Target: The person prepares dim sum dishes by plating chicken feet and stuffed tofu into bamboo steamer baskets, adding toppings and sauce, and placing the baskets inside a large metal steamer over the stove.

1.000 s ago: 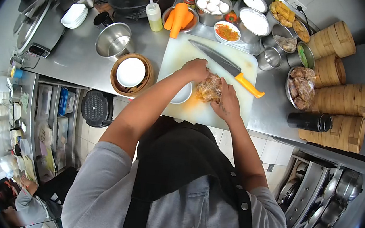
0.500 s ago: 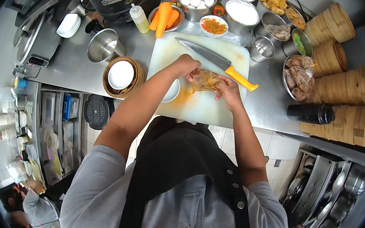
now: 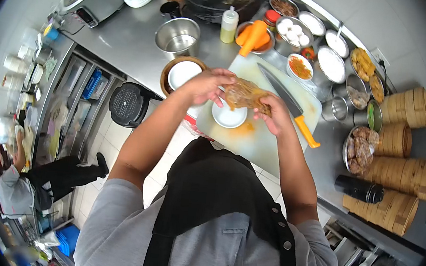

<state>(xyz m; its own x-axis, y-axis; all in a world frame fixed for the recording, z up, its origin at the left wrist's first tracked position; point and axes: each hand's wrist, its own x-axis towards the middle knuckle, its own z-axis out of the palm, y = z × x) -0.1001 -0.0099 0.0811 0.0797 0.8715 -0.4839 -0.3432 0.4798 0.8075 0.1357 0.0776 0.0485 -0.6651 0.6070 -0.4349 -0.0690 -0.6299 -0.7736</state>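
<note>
A clear plastic bag of brown, saucy food (image 3: pixel 245 94) hangs stretched between my two hands above the cutting board (image 3: pixel 260 151). My left hand (image 3: pixel 208 87) has its fingers on the bag's left end, thumb beneath. The right end is pinched in my right hand (image 3: pixel 274 114). Just under the bag sits a small white bowl (image 3: pixel 229 116), partly covered by it. Orange sauce stains (image 3: pixel 243 130) mark the board beside the bowl. A large knife with a yellow handle (image 3: pixel 306 131) lies on the board to the right of my right hand.
Behind the board stand a bowl of carrots (image 3: pixel 256 38), a squeeze bottle (image 3: pixel 229 25) and a pot of eggs (image 3: pixel 293 35). Bamboo steamers (image 3: pixel 400 176), a black bottle (image 3: pixel 357 189) and a bowl of bagged food (image 3: pixel 361 150) line the right. Another person (image 3: pixel 25 186) works at far left.
The view has swung left, so the counter appears rotated. The bag has lifted and now stretches longer over the white bowl. My left hand's fingers have opened out somewhat.
</note>
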